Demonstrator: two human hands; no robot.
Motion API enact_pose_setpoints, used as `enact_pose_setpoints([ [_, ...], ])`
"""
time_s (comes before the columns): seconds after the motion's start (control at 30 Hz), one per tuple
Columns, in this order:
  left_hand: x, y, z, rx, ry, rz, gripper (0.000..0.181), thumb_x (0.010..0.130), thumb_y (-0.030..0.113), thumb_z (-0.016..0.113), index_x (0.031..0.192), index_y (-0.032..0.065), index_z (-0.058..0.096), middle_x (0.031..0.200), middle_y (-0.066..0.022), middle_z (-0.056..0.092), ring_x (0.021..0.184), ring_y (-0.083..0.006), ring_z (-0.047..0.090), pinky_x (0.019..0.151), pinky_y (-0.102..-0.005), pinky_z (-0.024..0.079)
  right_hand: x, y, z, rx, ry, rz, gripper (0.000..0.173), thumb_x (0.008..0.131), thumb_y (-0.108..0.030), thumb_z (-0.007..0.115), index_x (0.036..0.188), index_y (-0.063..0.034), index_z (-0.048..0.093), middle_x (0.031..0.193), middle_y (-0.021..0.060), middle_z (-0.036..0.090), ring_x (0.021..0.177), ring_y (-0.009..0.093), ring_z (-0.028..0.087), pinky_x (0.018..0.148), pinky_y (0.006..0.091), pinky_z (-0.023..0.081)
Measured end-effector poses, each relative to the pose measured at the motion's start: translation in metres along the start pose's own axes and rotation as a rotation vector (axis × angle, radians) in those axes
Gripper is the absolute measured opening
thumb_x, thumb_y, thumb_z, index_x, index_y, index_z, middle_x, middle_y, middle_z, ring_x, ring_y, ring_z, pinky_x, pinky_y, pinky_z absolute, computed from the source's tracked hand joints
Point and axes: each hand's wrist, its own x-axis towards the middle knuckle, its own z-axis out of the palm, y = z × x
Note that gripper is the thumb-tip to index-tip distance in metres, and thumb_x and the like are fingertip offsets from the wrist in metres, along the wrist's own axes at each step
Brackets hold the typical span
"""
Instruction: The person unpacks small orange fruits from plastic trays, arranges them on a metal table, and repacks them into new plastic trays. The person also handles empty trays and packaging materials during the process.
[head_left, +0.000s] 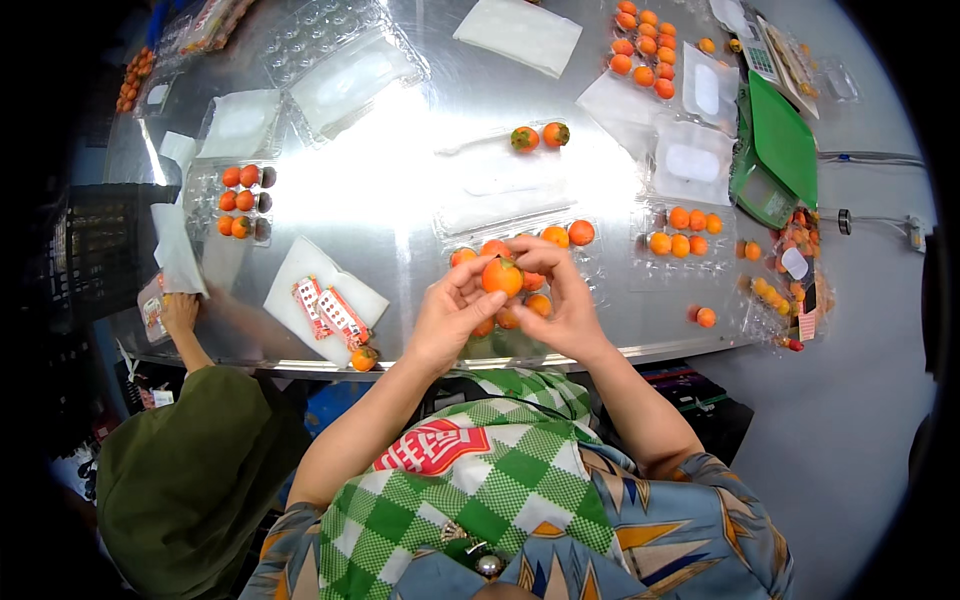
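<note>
An orange persimmon (502, 277) with a dark green calyx is held up between my two hands. The thumb and fingers of my left hand (454, 309) grip its left side. My right hand (559, 300) curves round its right side, fingertips by its top; whether they press on it is hard to tell. Beneath them, on the metal table, lies a clear plastic tray (592, 277) with several persimmons, partly hidden by my hands. Behind it, two persimmons with green calyxes (556, 134) rest at the edge of a clear container with a white liner (502, 180).
A co-worker's hand (180, 311) touches a package at the left. Printed label strips (343, 316) lie on a white foam sheet (289, 277), a persimmon (364, 358) beside it. Trays of persimmons (679, 245) and a green scale (784, 142) stand to the right.
</note>
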Motion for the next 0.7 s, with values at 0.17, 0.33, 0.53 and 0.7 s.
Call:
enact_pose_setpoints([
  [0.17, -0.007, 0.015, -0.001, 0.686, -0.013, 0.379, 0.051, 0.075, 0.001, 0.065, 0.124, 0.0036, 0.052, 0.110, -0.0099, 0.056, 0.100, -0.0189, 0.056, 0.087, -0.0292, 0.044, -0.009, 0.009, -0.012, 0.485, -0.148, 0.411, 0.035, 0.089, -0.017, 0.057, 0.118, -0.0016, 0.046, 0.104, 0.0055, 0.055, 0.093, 0.011, 0.054, 0.082, 0.0267, 0.046],
  [0.33, -0.012, 0.009, 0.001, 0.956, -0.045, 0.530, 0.056, 0.067, -0.002, 0.065, 0.121, 0.0055, 0.055, 0.105, -0.0114, 0.055, 0.096, -0.0214, 0.056, 0.084, -0.0316, 0.044, -0.014, 0.010, -0.006, 0.503, -0.165, 0.473, 0.038, 0.083, -0.013, 0.064, 0.116, -0.0018, 0.049, 0.099, 0.0027, 0.057, 0.087, 0.007, 0.055, 0.080, 0.0230, 0.046],
  [0.53, -0.018, 0.005, -0.001, 0.884, 0.050, 0.491, 0.054, 0.069, -0.002, 0.064, 0.121, 0.0065, 0.055, 0.108, -0.0110, 0.054, 0.095, -0.0192, 0.057, 0.080, -0.0307, 0.046, -0.026, 0.014, -0.036, 0.466, -0.153, 0.531, 0.048, 0.074, -0.004, 0.066, 0.118, -0.0054, 0.046, 0.106, 0.0038, 0.055, 0.102, 0.012, 0.053, 0.090, 0.0268, 0.042],
  [0.7, -0.018, -0.009, -0.023, 0.692, 0.091, 0.259, 0.044, 0.077, -0.001, 0.060, 0.120, 0.0026, 0.053, 0.108, -0.0083, 0.053, 0.095, -0.0151, 0.055, 0.082, -0.0277, 0.044, -0.043, 0.052, -0.065, 0.111, 0.058, 0.434, 0.047, 0.071, -0.002, 0.067, 0.115, -0.0063, 0.049, 0.106, 0.0049, 0.055, 0.100, 0.013, 0.054, 0.088, 0.0277, 0.043],
])
